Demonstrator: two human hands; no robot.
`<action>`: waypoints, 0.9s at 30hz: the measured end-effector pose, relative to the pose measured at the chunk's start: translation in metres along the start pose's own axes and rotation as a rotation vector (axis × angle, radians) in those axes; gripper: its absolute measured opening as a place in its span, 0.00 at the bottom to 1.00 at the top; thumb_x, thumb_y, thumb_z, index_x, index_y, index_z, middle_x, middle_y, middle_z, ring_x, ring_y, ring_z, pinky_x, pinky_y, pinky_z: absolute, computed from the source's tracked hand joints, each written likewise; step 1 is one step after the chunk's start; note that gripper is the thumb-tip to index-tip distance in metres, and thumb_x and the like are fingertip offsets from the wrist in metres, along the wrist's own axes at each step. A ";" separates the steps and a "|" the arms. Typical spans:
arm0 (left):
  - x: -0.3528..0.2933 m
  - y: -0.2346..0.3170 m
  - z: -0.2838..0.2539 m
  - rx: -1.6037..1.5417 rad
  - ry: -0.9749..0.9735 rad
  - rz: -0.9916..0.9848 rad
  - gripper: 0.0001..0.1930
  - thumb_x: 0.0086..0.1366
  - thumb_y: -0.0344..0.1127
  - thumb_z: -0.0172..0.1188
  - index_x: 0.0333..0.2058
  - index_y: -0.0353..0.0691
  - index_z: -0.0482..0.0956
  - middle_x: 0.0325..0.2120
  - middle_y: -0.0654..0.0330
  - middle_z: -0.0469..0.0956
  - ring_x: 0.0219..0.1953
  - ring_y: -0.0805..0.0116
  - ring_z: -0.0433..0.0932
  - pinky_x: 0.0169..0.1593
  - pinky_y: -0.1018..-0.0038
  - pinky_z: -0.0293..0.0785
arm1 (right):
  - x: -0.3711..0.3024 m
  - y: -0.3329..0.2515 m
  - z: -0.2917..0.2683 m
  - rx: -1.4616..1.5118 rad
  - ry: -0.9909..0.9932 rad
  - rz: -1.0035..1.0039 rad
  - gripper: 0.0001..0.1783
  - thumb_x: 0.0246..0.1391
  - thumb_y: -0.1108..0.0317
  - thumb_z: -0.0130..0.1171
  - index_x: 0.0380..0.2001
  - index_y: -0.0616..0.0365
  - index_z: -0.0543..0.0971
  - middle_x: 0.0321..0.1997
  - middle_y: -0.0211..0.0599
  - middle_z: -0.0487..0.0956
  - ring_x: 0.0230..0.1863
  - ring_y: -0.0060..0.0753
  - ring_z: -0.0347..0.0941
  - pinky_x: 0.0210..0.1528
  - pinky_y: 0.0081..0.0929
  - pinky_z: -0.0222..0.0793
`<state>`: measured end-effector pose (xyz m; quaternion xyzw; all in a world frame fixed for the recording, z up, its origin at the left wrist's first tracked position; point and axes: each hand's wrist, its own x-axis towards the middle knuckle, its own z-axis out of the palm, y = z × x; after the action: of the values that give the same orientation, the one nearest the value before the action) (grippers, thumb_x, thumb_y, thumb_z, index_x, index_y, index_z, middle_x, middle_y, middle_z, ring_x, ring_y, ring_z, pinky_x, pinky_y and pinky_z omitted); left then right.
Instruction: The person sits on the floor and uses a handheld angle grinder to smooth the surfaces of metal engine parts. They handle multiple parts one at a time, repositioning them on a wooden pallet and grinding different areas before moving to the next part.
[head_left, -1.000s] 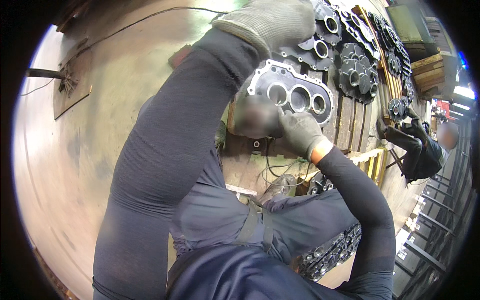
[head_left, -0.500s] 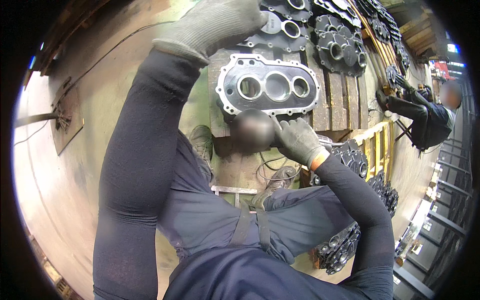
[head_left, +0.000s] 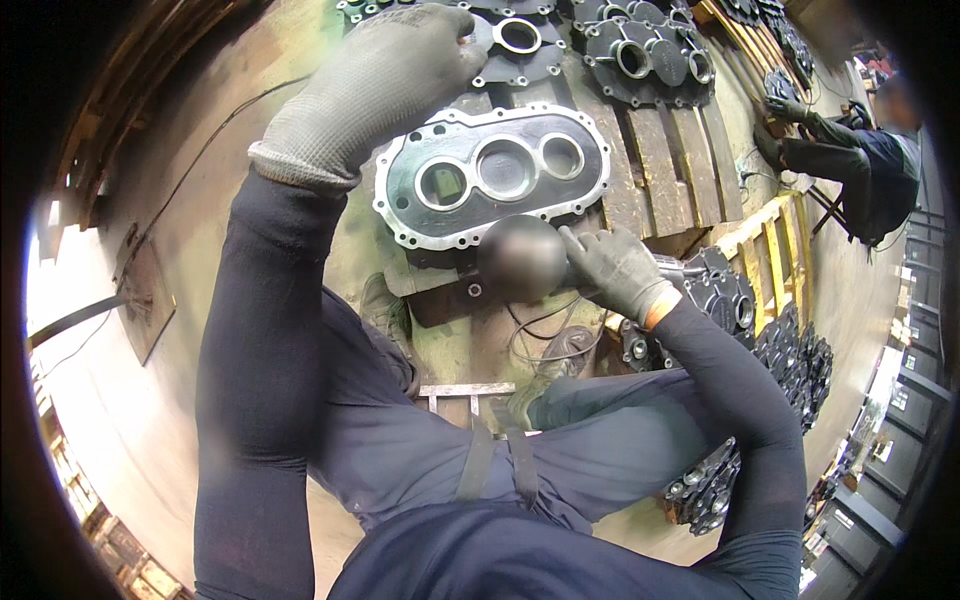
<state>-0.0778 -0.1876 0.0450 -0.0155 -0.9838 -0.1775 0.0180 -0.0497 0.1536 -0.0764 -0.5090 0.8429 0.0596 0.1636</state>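
Note:
A dark metal gearbox cover (head_left: 570, 205) with a bright machined rim and three large round openings lies before me on a wooden pallet. My left hand (head_left: 410, 75), in a grey knit glove, is above its far left corner with the fingers curled in. What those fingers hold, if anything, is hidden. My gloved right hand (head_left: 615, 268) is closed around a grey power tool (head_left: 682, 268) at the cover's near right side. A round blur hides the tool's front end and part of the cover's near rim.
More dark covers (head_left: 650, 60) lie on pallet boards (head_left: 665, 165) beyond. At right are a yellow wooden frame (head_left: 765, 250) and stacked castings (head_left: 795, 365). A co-worker (head_left: 855, 165) sits farther right. A cable (head_left: 530, 345) loops near my shoes; a metal footrest (head_left: 465, 390) stands below.
The cover has shifted left and nearer to me relative to the pallet and turned slightly. My left hand has moved left and nearer. My right hand stays on the tool, slightly farther right.

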 end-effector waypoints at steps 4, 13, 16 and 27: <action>0.005 0.010 0.007 0.032 -0.003 0.028 0.24 0.76 0.48 0.52 0.62 0.38 0.76 0.51 0.45 0.83 0.53 0.52 0.83 0.58 0.61 0.78 | -0.011 0.016 -0.001 0.000 -0.023 0.037 0.40 0.43 0.64 0.71 0.61 0.59 0.69 0.43 0.39 0.81 0.41 0.43 0.82 0.43 0.41 0.75; 0.018 0.034 0.014 0.039 -0.084 0.007 0.23 0.75 0.47 0.53 0.60 0.38 0.77 0.52 0.46 0.82 0.53 0.51 0.83 0.59 0.60 0.77 | -0.032 0.060 0.017 0.009 -0.027 0.096 0.44 0.44 0.60 0.73 0.65 0.55 0.68 0.42 0.39 0.82 0.43 0.44 0.81 0.45 0.42 0.74; 0.020 0.038 0.018 0.001 -0.078 0.053 0.23 0.75 0.46 0.53 0.59 0.38 0.77 0.52 0.45 0.82 0.53 0.51 0.83 0.58 0.59 0.77 | -0.042 0.068 0.014 0.004 0.038 0.089 0.41 0.45 0.60 0.73 0.62 0.55 0.69 0.41 0.39 0.82 0.42 0.44 0.82 0.43 0.43 0.76; 0.022 0.048 0.024 -0.032 -0.128 -0.054 0.23 0.74 0.44 0.54 0.60 0.37 0.76 0.51 0.45 0.82 0.52 0.52 0.84 0.57 0.62 0.78 | -0.072 0.106 0.029 0.044 0.064 0.182 0.42 0.45 0.53 0.76 0.61 0.52 0.70 0.39 0.40 0.83 0.42 0.47 0.82 0.45 0.46 0.76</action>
<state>-0.0986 -0.1339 0.0405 -0.0005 -0.9801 -0.1921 -0.0498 -0.1059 0.2725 -0.0867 -0.4281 0.8917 0.0397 0.1417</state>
